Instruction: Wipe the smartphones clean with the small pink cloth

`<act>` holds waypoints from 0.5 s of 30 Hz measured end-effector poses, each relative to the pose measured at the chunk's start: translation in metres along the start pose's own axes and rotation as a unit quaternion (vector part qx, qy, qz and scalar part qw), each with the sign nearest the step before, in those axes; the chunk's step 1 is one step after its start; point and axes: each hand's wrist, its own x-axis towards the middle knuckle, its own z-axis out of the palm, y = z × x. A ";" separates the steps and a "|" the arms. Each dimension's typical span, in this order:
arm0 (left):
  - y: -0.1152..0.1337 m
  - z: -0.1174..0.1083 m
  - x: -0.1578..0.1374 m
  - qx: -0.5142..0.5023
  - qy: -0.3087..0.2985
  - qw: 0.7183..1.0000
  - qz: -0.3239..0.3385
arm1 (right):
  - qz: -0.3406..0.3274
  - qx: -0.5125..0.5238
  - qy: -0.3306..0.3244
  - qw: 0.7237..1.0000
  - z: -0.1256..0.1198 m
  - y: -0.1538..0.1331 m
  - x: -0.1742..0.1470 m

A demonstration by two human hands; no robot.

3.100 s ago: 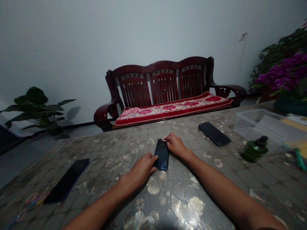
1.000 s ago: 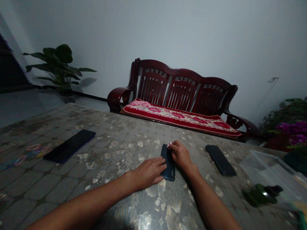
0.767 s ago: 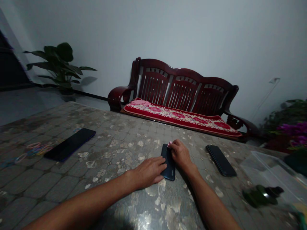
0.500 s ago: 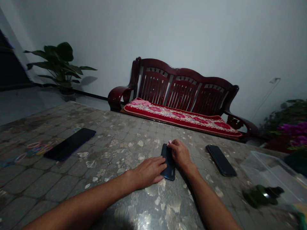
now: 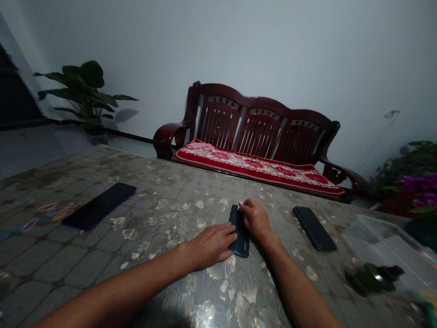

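Three phones [image 5: 241,239], two hands [image 5: 213,245], one pink scrap [image 5: 241,204], perhaps tissue.

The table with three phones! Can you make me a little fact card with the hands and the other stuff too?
Left hand: resting partly on the middle phone
Right hand: pinching a small pink thing at that phone's far end
Left-side phone: colorful bands beside it
Right-side phone: near a clear box
Green bottle: on the box's near side
Behind the table: wooden bench, red patterned mat
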 end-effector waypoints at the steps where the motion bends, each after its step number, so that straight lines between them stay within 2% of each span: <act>1: 0.000 0.000 0.000 0.000 -0.001 1.000 0.001 | 0.001 -0.001 0.002 1.000 0.000 0.000 0.000; 15: -0.003 0.005 -0.002 0.002 0.021 1.000 0.003 | 0.014 -0.013 0.002 1.000 0.003 0.000 0.000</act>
